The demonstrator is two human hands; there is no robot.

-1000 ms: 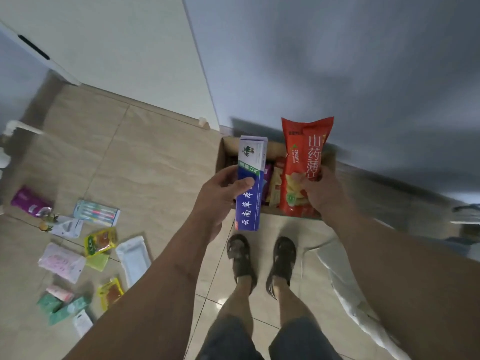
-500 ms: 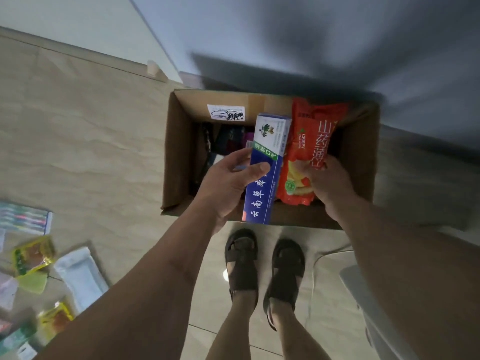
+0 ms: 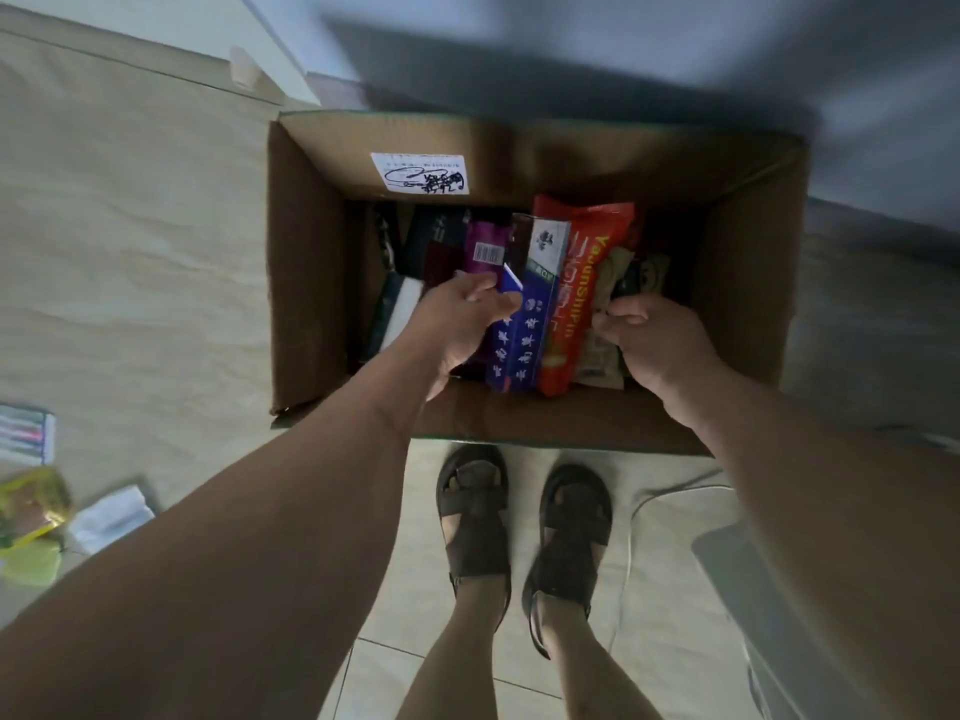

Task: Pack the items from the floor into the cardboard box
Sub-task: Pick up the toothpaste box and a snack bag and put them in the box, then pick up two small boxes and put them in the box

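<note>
While both hands are down inside the open brown cardboard box [image 3: 306, 262], the packing looks to me partly done, with plenty left. Packed in already are a long blue toothpaste carton [image 3: 530, 324] standing on edge, a red crinkly snack bag [image 3: 571, 304] pressed against its right side, a purple foil pouch [image 3: 485, 246] just beyond the left hand's grip, and some darker packets further back that I cannot make out. A white label with black scribble [image 3: 420, 173] is stuck on the far inner wall.

Out on the beige tiled floor [image 3: 130, 262], well to the left of the left hand's grip, several things are not yet packed: a pack of coloured pens or toothbrushes [image 3: 26, 433] (too blurred to say which), a yellow sachet [image 3: 31, 506], a pale green packet [image 3: 31, 563] and a white soft pack [image 3: 111, 517]. More may lie outside the frame.

The left hand [image 3: 457, 324] has its fingers curled loosely with the thumb lying against the blue carton's left face; whether it pinches the carton or merely touches it I cannot tell from the blur. The right hand [image 3: 649, 340] has its fingers bunched together, just to the right of the red bag and over a beige packet [image 3: 602, 304]; I cannot tell whether it holds anything. The person's sandalled feet [image 3: 519, 517] stand just short of the box's near wall.
</note>
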